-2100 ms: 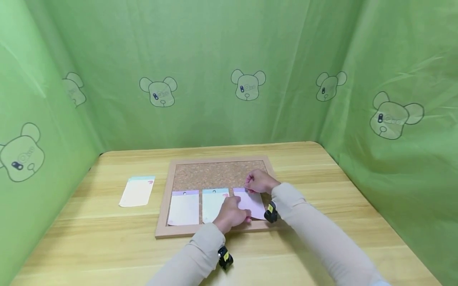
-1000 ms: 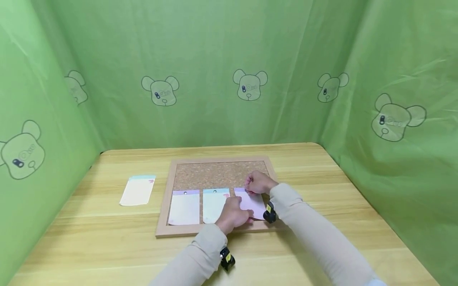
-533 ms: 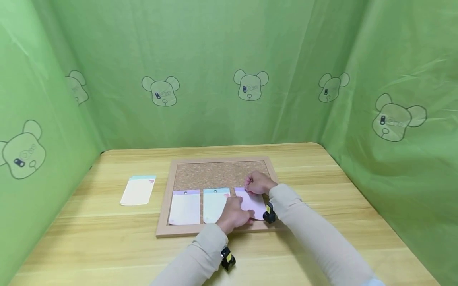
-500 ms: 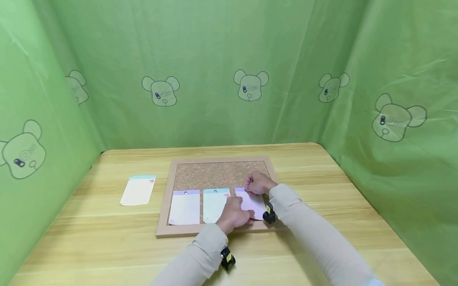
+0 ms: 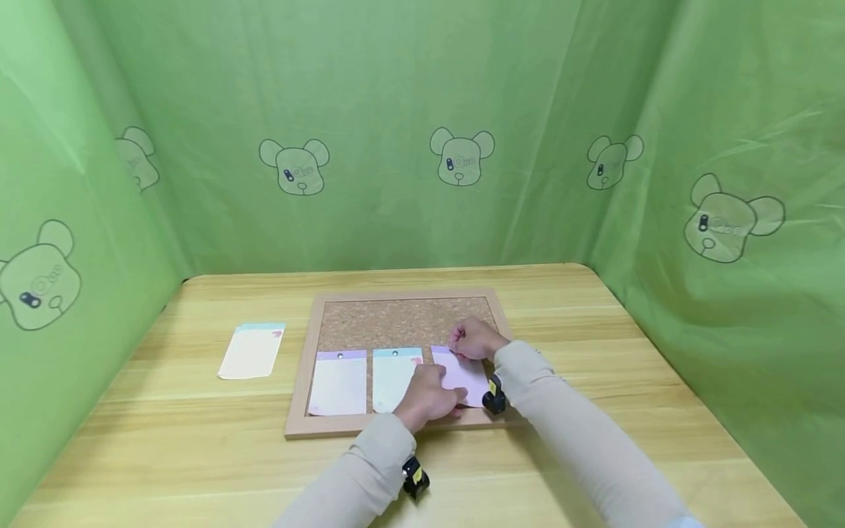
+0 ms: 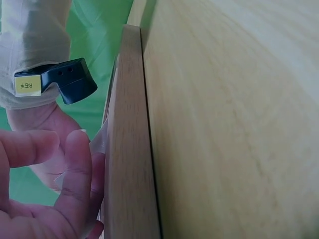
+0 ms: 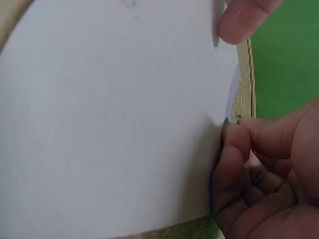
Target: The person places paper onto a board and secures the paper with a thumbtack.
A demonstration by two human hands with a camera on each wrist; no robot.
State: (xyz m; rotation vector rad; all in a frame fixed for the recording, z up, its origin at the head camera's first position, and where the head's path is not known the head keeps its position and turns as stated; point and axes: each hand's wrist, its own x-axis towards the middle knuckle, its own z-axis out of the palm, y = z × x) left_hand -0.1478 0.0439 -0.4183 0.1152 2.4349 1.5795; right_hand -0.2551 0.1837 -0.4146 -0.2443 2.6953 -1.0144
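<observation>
A purple-topped sheet of notepaper (image 5: 462,378) lies on the lower right of a wood-framed cork board (image 5: 389,320). My right hand (image 5: 477,339) pinches at its top edge; in the right wrist view, thumb and forefinger meet around a small pushpin (image 7: 239,118), mostly hidden by the fingers. My left hand (image 5: 429,396) rests on the sheet's lower left part with thumb and fingers spread, holding nothing. Left of it are a blue-topped sheet (image 5: 394,385), partly covered by that hand, and another purple-topped sheet (image 5: 339,385), each with a silver pin head at its top.
Loose blue-topped notepaper (image 5: 252,353) lies on the wooden table (image 5: 198,455), left of the board. Green curtains (image 5: 383,88) with bear-head prints enclose the back and both sides. A black wrist camera (image 5: 495,396) sits close over the board's right side.
Both hands stay at nearly the same places on the sheet. The right hand has sunk very slightly toward the sheet's top edge. The view shifts a little.
</observation>
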